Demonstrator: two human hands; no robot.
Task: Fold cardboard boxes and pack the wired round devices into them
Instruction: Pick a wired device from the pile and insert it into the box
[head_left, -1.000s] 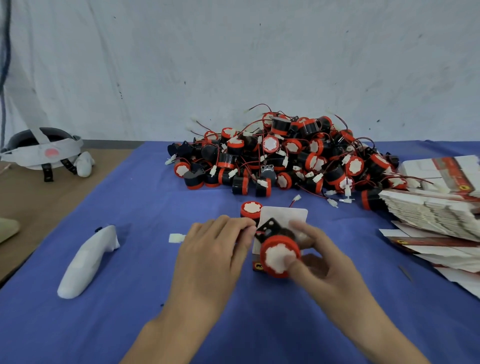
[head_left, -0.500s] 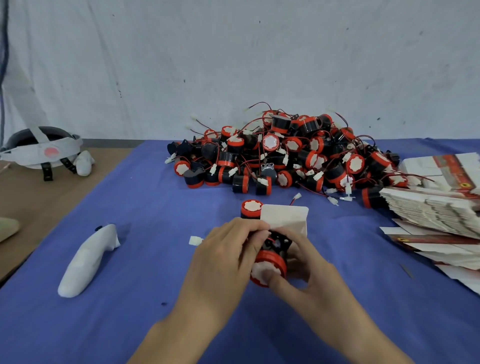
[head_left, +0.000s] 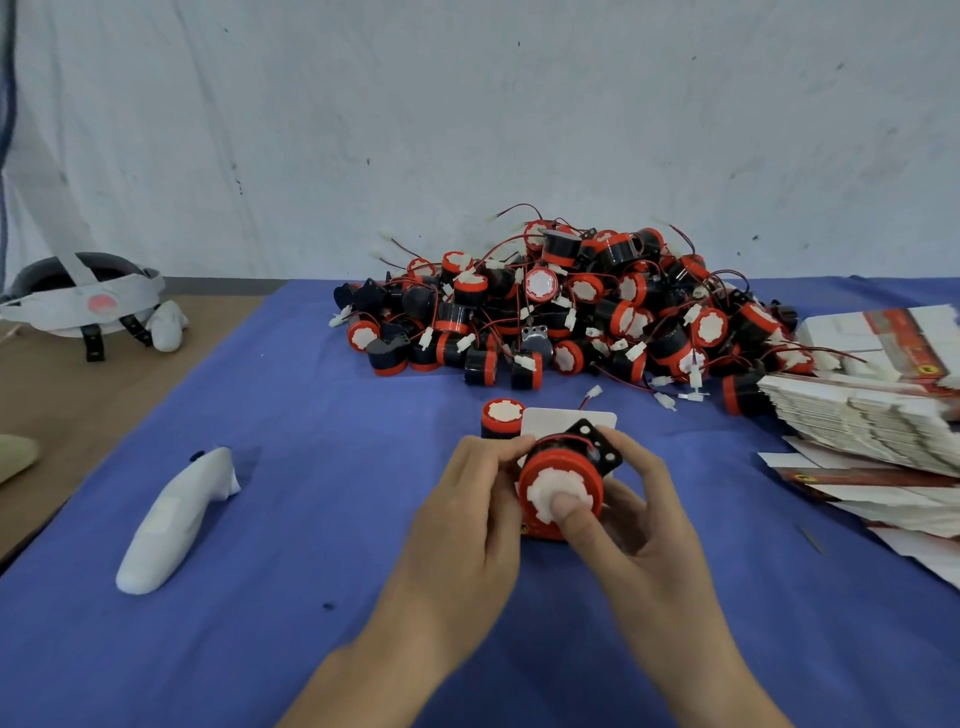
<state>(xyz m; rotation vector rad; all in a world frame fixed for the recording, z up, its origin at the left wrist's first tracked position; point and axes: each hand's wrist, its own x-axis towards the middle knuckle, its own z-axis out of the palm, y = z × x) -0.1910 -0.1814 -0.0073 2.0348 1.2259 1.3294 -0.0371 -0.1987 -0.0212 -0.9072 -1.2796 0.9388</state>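
Over the blue cloth near the table's front, both hands hold one round red and black device (head_left: 563, 480) with a white face. My right hand (head_left: 631, 514) grips it, the thumb pressing on the white face. My left hand (head_left: 470, 512) pinches its left side, where the red wire loops over the top. Behind the device lies a small cardboard box (head_left: 566, 422) with a white flap up, mostly hidden. A second device (head_left: 501, 417) stands upright just left of that box. A large pile of wired devices (head_left: 571, 312) fills the back of the table.
Flat unfolded boxes (head_left: 862, 415) are stacked at the right edge, some fanned out toward the front. A white handle-shaped object (head_left: 174, 519) lies on the blue cloth (head_left: 291, 467) at the left. A grey headset (head_left: 78, 301) sits on the brown table at far left.
The device has turned and risen a little in my hands, its white face now toward me under my right thumb. The small white connector that lay left of my hand has gone from view.
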